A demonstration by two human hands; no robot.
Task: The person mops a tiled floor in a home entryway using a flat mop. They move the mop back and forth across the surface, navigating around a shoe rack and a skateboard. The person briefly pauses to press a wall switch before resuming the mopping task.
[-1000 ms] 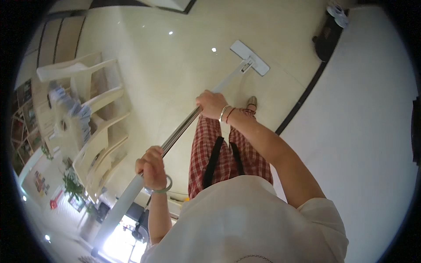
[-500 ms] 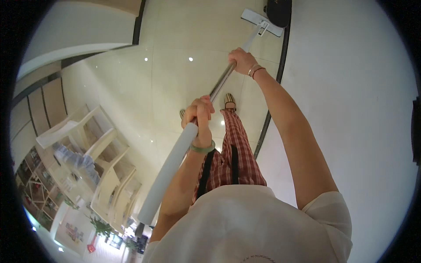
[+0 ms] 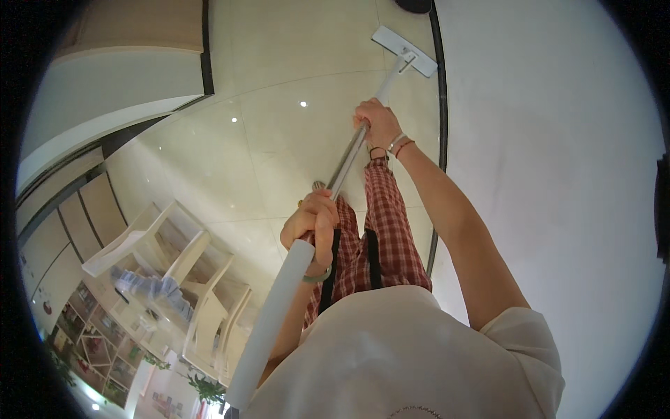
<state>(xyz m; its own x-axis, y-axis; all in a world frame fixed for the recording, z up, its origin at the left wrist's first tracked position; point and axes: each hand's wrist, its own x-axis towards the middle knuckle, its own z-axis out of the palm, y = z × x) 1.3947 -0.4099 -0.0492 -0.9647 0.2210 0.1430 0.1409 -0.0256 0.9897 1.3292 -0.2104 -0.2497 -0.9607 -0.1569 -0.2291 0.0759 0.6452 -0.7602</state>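
Left hand (image 3: 312,227) wrapped around mop (image 3: 341,177) at lower end of grey sleeve (image 3: 276,318); right hand (image 3: 377,122) closed around pole (image 3: 351,155) nearer mop head (image 3: 391,41). Flat head on pale tiled floor (image 3: 279,143), one end just beside black baseboard (image 3: 442,105) along white wall (image 3: 551,174). Cream chairs (image 3: 208,327) at left.

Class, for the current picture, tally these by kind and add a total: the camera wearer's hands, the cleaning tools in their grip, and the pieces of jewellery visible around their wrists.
Hands (left hand, right hand): 2
Flat mop: 1
Wrist jewellery (green bangle, silver bracelet, red bracelet): 3
Total: 6
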